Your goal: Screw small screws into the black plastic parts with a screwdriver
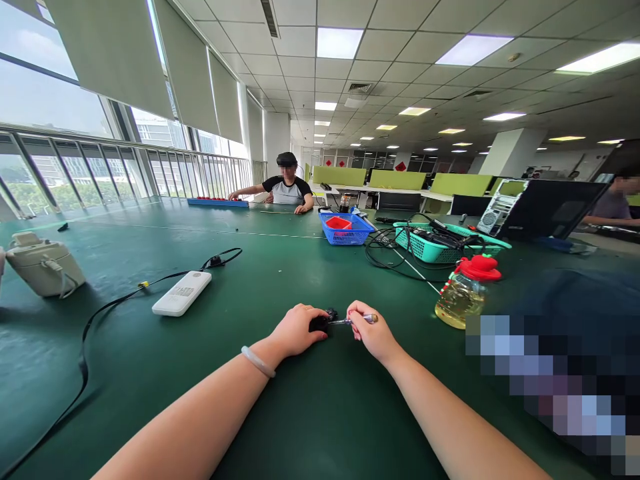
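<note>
My left hand (296,331) rests on the green table (310,413) with its fingers closed over a small black object (324,319). My right hand (371,333) pinches a thin tool with a metal shaft and a brownish handle (363,320), its tip pointing left at the black object. A pale bangle sits on my left wrist. Both hands meet near the table's middle.
A white power bank (182,293) with a black cable lies to the left, a white pouch (45,267) at far left. A bottle of yellow liquid (465,293) stands right. Blue (346,229) and teal baskets (440,244) sit behind. Other people sit at the far end and far right.
</note>
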A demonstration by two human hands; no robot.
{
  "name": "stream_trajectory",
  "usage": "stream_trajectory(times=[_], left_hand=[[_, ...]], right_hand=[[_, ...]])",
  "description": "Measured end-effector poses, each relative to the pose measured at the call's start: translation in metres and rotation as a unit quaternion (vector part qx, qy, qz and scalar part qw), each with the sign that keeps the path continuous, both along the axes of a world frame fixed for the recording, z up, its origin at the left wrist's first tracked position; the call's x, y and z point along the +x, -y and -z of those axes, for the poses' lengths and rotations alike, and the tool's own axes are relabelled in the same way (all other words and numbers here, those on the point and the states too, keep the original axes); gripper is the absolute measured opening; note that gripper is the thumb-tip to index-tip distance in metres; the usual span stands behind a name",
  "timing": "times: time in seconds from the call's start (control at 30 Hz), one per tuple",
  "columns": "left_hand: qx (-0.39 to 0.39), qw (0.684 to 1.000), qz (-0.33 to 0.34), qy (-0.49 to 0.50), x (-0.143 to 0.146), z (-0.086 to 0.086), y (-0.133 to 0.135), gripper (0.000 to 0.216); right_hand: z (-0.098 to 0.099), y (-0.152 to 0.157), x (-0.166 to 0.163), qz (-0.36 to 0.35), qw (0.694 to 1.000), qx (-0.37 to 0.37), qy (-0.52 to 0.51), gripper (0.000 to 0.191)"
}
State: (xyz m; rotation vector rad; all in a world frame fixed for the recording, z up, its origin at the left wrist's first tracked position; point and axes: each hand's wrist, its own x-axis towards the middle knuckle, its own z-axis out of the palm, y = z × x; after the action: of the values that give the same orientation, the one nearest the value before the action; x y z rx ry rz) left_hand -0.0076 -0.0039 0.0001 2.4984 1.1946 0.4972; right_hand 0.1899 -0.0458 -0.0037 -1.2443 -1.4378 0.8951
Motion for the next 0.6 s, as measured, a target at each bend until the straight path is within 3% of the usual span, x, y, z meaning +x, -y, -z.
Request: stream_trajectory(times=[0.2, 0.4, 0.6], left_hand=[[0.003, 1.0, -0.006, -0.004, -0.001, 0.001, 0.0, 0.045], [0.008, 1.0, -0.01, -0.008, 0.0, 0.001, -0.001, 0.046], [0.022, 1.0, 0.006, -0.009, 0.0, 0.003, -0.003, 0.047]], right_hand=[[-0.002, 0.003, -0.001, 0.003, 0.998, 0.036, 0.055, 0.023], [-0.012, 0.011, 0.001, 0.061, 0.994, 0.088, -0.011, 0.041], [-0.025, 0.032, -0.016, -0.044, 0.954, 0.234, 0.18, 0.032]])
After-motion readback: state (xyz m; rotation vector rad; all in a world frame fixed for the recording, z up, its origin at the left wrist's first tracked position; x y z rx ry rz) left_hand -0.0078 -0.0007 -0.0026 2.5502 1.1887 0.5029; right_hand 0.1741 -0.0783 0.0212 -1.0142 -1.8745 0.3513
